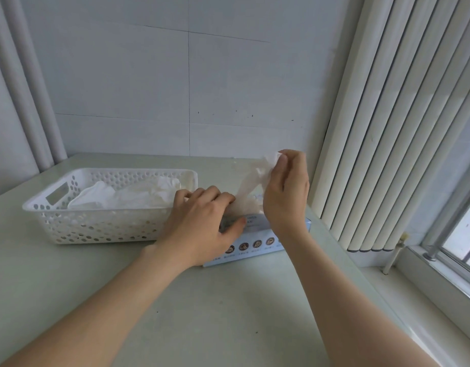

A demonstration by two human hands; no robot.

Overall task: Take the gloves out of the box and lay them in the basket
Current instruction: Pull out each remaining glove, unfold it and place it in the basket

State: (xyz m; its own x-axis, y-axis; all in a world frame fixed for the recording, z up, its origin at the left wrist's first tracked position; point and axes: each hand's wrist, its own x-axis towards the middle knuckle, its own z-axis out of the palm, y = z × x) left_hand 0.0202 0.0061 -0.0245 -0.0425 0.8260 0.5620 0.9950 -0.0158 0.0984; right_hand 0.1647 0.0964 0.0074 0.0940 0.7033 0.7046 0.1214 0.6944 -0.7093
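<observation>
Findings, taken from the lower frame upward.

1. Both of my forearms reach over the desk (228, 313) to the blue box (255, 246), which lies flat right of centre.
2. My left hand (202, 226) holds the box down, fingers bent over its top and thumb against its near face. If that hold eases, I judge the box will lift or skid with the pull.
3. My right hand (284, 192), above the box, pinches the tip of a white glove (248, 186). The glove runs taut down to the box opening, and its lower end is not yet out.
   - A sharp tug could tear the thin film.
   - The small pinch could slip.
   - Neighbouring gloves could come out in a clump and spill.
4. The white basket (96, 226) sits left of centre, just beside the box. My left hand hides whether the two touch.
5. Crumpled gloves (127, 197) already lie in the basket. The carry must cross my left arm, so a trailing end may snag the perforated rim or drape outside it.
</observation>
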